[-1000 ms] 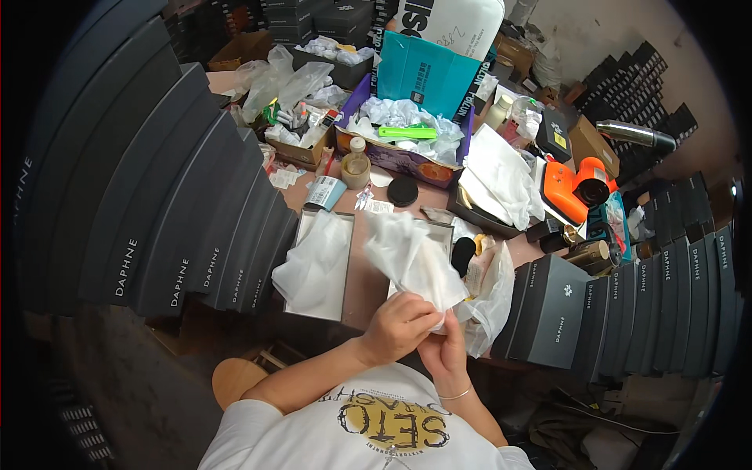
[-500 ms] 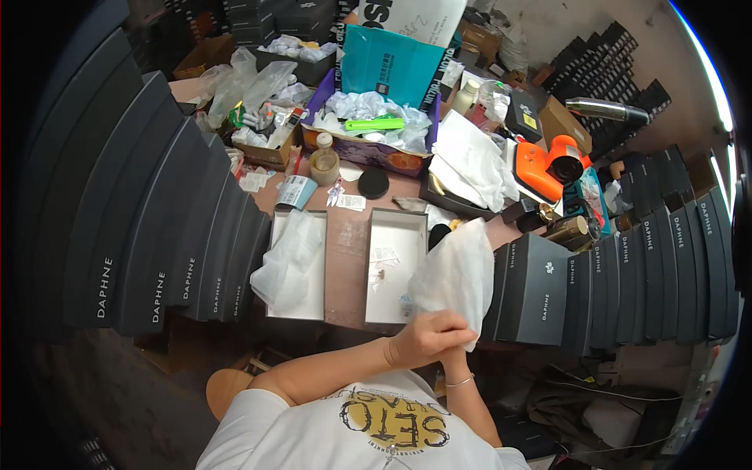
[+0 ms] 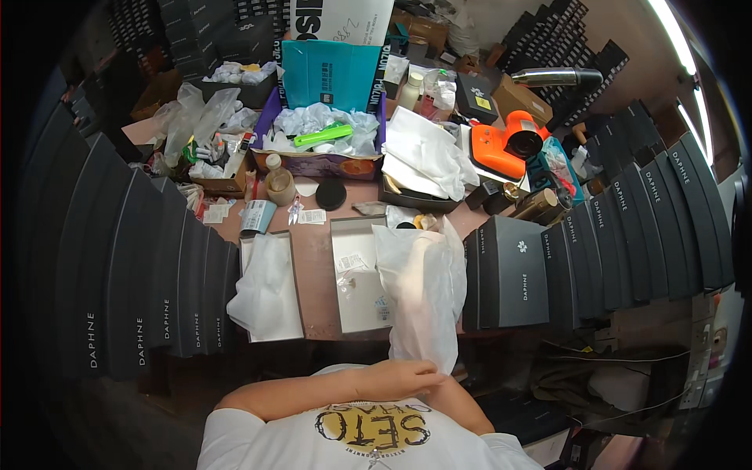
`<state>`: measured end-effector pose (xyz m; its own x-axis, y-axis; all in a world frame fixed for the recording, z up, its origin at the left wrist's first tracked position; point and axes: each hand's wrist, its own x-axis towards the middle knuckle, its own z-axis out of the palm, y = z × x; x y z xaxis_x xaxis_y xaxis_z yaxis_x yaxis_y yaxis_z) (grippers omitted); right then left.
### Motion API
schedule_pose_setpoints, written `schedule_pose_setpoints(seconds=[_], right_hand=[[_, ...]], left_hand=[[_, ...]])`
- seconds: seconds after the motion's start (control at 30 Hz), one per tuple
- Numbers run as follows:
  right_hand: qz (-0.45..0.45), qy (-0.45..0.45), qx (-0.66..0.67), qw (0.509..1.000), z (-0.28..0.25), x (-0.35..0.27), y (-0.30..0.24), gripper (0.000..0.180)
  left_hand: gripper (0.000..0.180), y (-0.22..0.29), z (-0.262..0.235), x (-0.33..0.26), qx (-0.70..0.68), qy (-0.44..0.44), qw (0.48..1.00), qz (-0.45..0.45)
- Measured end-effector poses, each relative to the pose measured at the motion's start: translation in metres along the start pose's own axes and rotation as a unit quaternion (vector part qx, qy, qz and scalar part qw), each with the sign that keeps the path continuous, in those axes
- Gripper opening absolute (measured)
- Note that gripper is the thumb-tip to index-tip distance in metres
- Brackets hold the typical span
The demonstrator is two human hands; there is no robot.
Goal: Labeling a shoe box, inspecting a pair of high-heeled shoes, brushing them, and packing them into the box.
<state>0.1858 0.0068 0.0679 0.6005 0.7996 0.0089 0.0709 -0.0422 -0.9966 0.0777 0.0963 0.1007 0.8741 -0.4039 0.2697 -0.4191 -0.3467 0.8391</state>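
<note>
One head-worn fisheye view — looking steeply down over the person's chest onto the cluttered table, close in, straight box stacks bending toward its rim.

Plastic bag over open box, tissue-filled lid left, boxes right.
</note>
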Motion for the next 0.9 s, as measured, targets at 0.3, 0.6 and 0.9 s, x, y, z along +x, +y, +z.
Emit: schedule_pose_setpoints(seconds=[0.3,0.6,0.9], right_hand=[[-0.172,-0.092,-0.377,0.905,0.054,0.019,0.017,0.064],[0.158,0.104,0.372,0.909,-0.029,0.045,0.025,0.076],[0.391,-0.051,0.385,0.834,-0.086,-0.014,0.050,0.059]], left_hand=[[0.071,-0.087,-0.056,-0.063,-0.520,0.593,0.562,-0.249],[0.084,-0.060,-0.015,0.005,0.075,0.396,0.887,-0.224],[0.095,-0.111,-0.007,0.017,-0.076,0.082,0.905,-0.410]])
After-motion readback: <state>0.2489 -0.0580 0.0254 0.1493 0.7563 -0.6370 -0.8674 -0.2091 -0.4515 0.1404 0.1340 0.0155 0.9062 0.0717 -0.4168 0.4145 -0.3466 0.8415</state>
